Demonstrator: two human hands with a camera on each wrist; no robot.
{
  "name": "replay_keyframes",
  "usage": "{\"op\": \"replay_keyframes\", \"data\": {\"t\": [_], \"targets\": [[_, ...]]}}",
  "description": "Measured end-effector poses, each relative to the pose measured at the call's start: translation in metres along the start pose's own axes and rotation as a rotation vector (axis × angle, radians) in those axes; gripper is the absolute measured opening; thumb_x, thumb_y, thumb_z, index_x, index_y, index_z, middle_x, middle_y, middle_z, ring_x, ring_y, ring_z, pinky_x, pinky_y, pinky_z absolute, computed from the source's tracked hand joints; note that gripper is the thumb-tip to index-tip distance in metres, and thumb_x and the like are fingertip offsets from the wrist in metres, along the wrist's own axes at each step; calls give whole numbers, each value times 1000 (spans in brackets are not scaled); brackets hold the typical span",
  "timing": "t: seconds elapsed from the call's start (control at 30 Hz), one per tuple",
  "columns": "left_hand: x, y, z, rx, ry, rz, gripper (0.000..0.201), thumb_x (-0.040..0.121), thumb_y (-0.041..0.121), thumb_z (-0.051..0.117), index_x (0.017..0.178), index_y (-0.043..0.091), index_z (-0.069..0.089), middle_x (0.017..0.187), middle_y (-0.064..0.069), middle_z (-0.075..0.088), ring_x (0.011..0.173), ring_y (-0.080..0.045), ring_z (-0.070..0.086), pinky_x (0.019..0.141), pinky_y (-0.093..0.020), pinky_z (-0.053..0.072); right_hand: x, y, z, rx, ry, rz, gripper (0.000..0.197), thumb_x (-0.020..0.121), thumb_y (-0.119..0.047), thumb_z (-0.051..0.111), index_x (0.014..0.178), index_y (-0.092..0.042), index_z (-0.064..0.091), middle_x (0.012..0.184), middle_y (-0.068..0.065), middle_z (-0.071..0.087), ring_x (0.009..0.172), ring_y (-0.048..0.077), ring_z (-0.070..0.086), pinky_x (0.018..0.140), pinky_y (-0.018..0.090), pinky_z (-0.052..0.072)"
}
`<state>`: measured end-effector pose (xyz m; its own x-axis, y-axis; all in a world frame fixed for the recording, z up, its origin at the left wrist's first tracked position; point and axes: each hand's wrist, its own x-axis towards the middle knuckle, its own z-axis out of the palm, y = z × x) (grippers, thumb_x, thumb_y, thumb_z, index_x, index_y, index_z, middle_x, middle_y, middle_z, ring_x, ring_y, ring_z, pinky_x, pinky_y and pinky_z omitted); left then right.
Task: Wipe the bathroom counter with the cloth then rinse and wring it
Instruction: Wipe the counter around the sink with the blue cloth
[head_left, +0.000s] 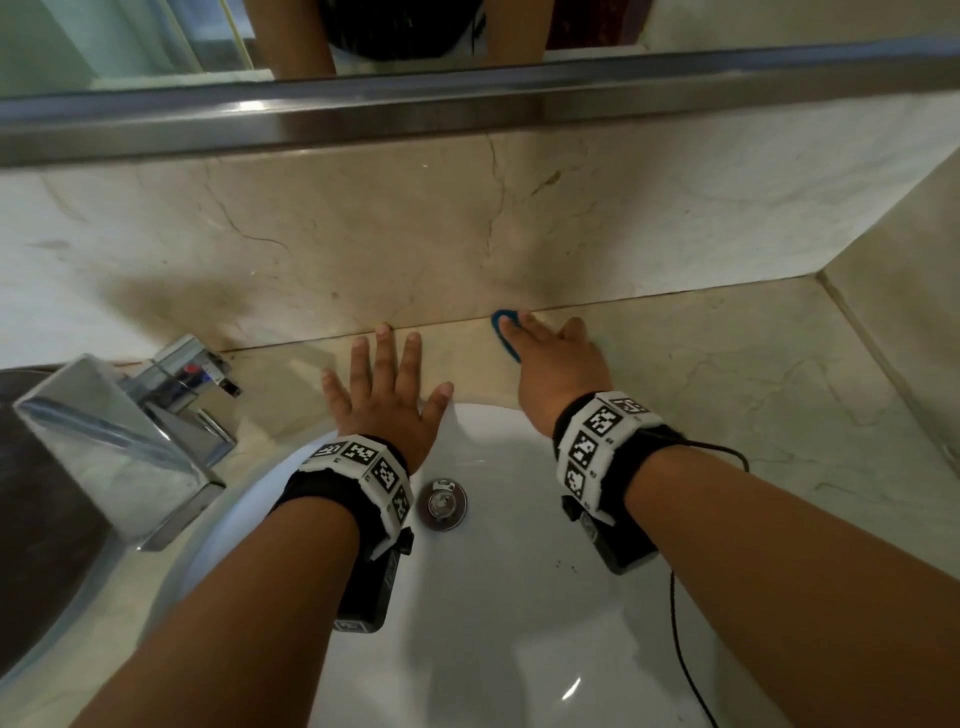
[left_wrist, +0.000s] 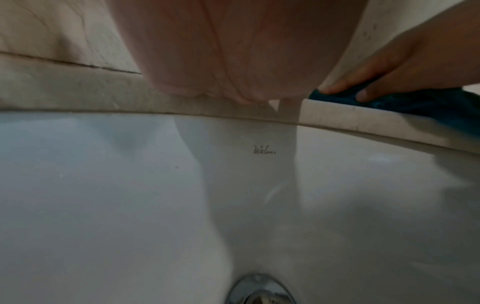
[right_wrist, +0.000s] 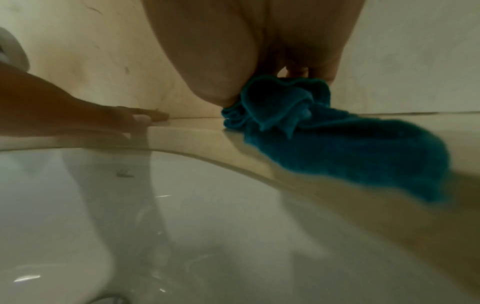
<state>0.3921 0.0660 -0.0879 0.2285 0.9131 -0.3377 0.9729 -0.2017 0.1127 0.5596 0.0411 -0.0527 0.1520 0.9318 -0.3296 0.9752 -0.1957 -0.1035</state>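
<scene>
We see the teal cloth (right_wrist: 345, 148) lying bunched on the marble counter (head_left: 727, 374), on the strip behind the sink, its far end close against the backsplash (head_left: 363, 234) and its near end trailing toward the basin's rim. Our right hand (head_left: 558, 358) lies flat on top of it with the fingers stretched out and together, pressing it down rather than closing round it; from the head view only a blue edge of the cloth peeks out at the left side of that hand. Just to the left, apart from the cloth, our left hand (head_left: 387, 389) rests palm down on the counter, fingers straight and spread, holding nothing, its fingertips reaching almost to the seam under the backsplash. Both wrists hang over the white sink (head_left: 519, 597), each wearing a black band with printed markers. Near us in the basin sits the chrome drain (head_left: 442, 503). Farther left stands the chrome faucet (head_left: 135, 431), and above the backsplash runs the metal edge of a mirror (head_left: 467, 98)
</scene>
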Motion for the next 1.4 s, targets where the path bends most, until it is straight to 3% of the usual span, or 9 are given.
{"op": "replay_keyframes", "data": {"t": [0.17, 0.27, 0.37, 0.5, 0.7, 0.97, 1.1, 1.27, 1.4], "targets": [[-7, 4, -4, -17, 14, 19, 67, 95, 56, 12, 148, 25, -16, 154, -2, -26, 143, -23, -21, 113, -54, -10, -10, 24, 2, -25, -20, 98, 71, 91, -11, 35, 150, -28, 1, 158, -9, 4, 128, 32, 27, 101, 37, 33], [-16, 21, -5, -37, 58, 148, 64, 97, 51, 15, 149, 24, -10, 156, 0, -20, 143, -20, -20, 114, -52, -12, -10, 26, 1, 29, -37, 111, 69, 91, -13, 35, 150, -28, 4, 158, -10, 3, 126, 31, 29, 102, 35, 31], [-11, 43, -5, -38, 53, 216, 63, 97, 51, 15, 149, 27, -11, 157, 2, -19, 144, -19, -17, 113, -51, -13, -19, 26, 10, 153, 23, -24, 64, 92, -11, 38, 148, -30, 16, 157, -10, 13, 122, 31, 34, 106, 34, 31], [3, 60, -2, 27, -49, 136, 62, 97, 50, 9, 147, 25, -18, 154, 2, -27, 142, -21, -23, 113, -57, -11, -30, 22, 24, 135, 86, -230, 61, 94, -14, 39, 147, -34, 19, 157, -11, 13, 111, 25, 36, 102, 28, 32], [7, 59, 1, 31, -78, 124, 63, 96, 53, 8, 145, 27, -23, 152, 3, -31, 141, -21, -27, 110, -56, -14, -7, 26, 6, 52, -73, -123, 66, 94, -12, 35, 148, -37, 8, 157, -15, 3, 128, 28, 25, 109, 31, 29], [7, 58, 1, 26, -79, 141, 64, 96, 54, 7, 145, 27, -24, 153, 2, -30, 141, -23, -27, 110, -57, -14, -4, 69, -6, 13, -120, 187, 66, 96, -16, 33, 149, -33, -1, 158, -11, -1, 138, 39, 14, 114, 40, 24], [6, 59, 1, 24, -73, 141, 64, 95, 54, 6, 145, 26, -24, 153, 1, -31, 141, -24, -27, 112, -58, -12, -7, 70, -8, -3, -158, 218, 68, 95, -17, 36, 150, -31, -3, 159, -8, -2, 139, 42, 11, 115, 39, 19], [7, 59, 2, 26, -62, 134, 64, 95, 55, 7, 145, 27, -23, 153, 2, -30, 141, -24, -26, 111, -58, -12, -10, 25, -3, -10, -111, -1, 71, 93, -16, 39, 149, -31, -1, 158, -8, -3, 127, 34, 26, 108, 36, 31], [7, 59, 3, 30, -53, 132, 65, 95, 55, 7, 145, 28, -22, 153, 2, -29, 141, -23, -26, 112, -57, -12, -1, 16, 1, -17, -65, -87, 70, 93, -14, 37, 149, -33, 0, 158, -9, -2, 122, 32, 29, 104, 33, 33]]}}
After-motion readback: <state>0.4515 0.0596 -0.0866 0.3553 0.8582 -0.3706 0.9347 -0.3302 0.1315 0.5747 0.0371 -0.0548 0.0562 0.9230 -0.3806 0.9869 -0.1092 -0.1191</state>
